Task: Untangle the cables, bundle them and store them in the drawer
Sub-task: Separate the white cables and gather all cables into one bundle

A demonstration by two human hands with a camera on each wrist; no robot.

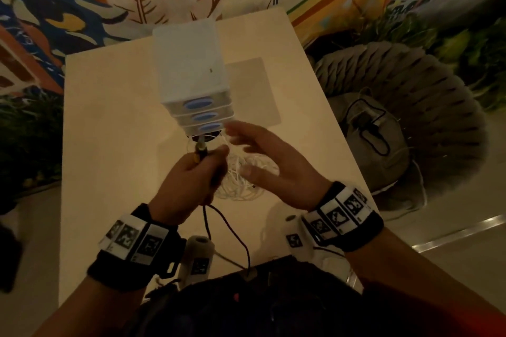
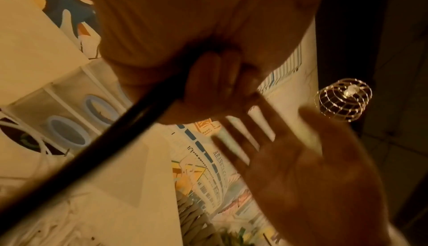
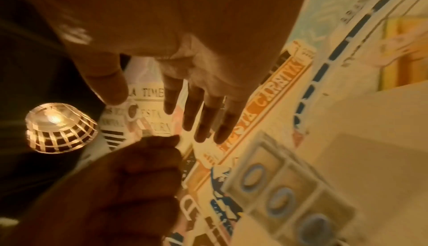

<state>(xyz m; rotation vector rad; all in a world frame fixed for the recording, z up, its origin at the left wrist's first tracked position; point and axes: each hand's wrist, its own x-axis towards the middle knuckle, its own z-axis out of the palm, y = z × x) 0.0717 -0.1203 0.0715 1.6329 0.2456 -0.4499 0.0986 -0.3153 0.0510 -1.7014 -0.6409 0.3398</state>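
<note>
My left hand [image 1: 197,169] grips a black cable [image 1: 216,221] near its yellow-and-black plug [image 1: 199,149]; the cord hangs down toward my body. In the left wrist view the black cable [image 2: 97,147] runs out of the curled fingers [image 2: 215,78]. My right hand [image 1: 262,153] hovers beside it, fingers straight and spread, holding nothing, above a pile of tangled white cables [image 1: 241,180] on the table. A white drawer unit [image 1: 191,76] with three blue-handled drawers, all closed, stands just beyond the hands. The right wrist view shows the spread fingers [image 3: 203,114] and my left fist [image 3: 129,182].
The cream table [image 1: 109,145] has bare room left of the drawer unit. A grey mat [image 1: 254,90] lies right of the unit. A grey woven chair [image 1: 410,117] with a bag and black cord stands to the right. A patterned wall is behind.
</note>
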